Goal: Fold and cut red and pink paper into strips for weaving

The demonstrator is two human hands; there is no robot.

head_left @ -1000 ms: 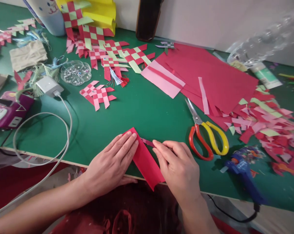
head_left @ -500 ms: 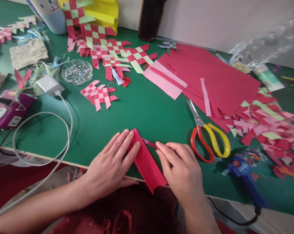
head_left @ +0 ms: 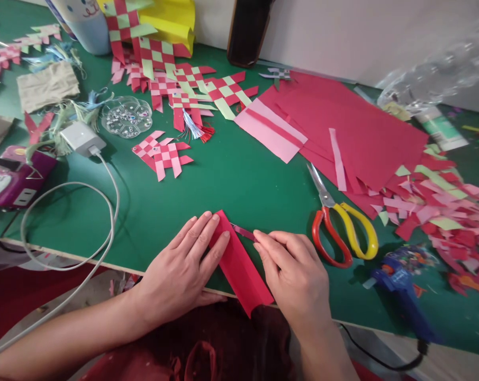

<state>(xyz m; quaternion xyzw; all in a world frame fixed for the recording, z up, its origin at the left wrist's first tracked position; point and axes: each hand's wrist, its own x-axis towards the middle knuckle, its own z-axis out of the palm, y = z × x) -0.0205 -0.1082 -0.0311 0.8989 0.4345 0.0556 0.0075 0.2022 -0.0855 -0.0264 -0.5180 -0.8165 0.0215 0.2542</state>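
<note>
A folded strip of red paper (head_left: 243, 267) lies slantwise at the table's front edge, its near end jutting past the edge. My left hand (head_left: 186, 264) lies flat across the strip's upper left part, fingers stretched out. In a pinch, my right hand (head_left: 292, 275) holds a slim craft knife (head_left: 245, 233) with a dark pink body. Its small metal tip is at the strip's upper right edge; whether it touches the paper I cannot tell. Right of that hand lie scissors (head_left: 342, 227) with one red and one yellow handle, blades slightly apart.
Woven paper fish (head_left: 170, 159) lie left of centre, with more behind. Red paper sheets (head_left: 354, 121) and a pile of scraps (head_left: 441, 211) cover the right side. A blue glue gun (head_left: 401, 296) rests front right. At left are a white cable (head_left: 111, 211) and a bead box (head_left: 127, 117).
The view has shifted very slightly. Both hands, the red paper strip and the craft knife hold nearly the same positions.
</note>
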